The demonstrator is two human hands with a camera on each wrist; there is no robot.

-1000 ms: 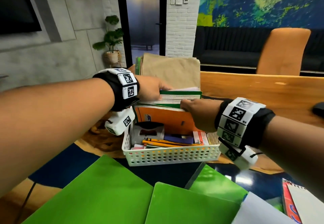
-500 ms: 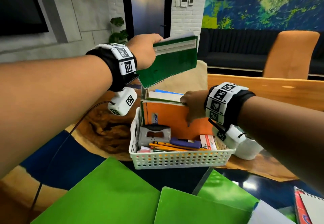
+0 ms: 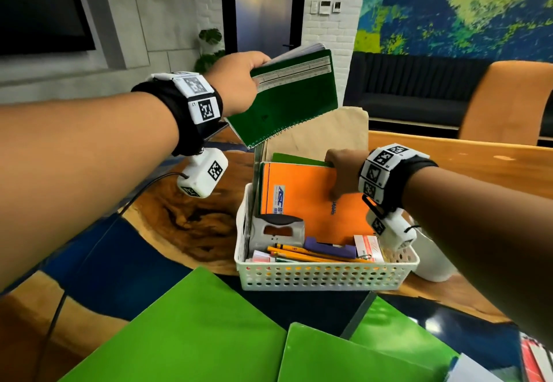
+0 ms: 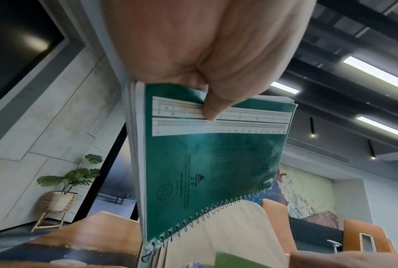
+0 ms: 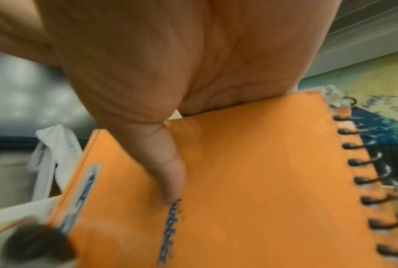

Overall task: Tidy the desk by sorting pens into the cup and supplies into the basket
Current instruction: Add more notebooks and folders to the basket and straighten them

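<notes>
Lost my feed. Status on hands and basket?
Left hand holds green notebook above basket. Right hand grips orange notebook standing in basket. Nothing blocking.

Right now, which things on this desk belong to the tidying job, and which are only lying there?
Belong to the job:
- dark green spiral notebook, in left hand
- orange spiral notebook, under right hand
- white perforated plastic basket
- yellow pencils

Only lying there:
- bright green folders
- brown paper envelope
</notes>
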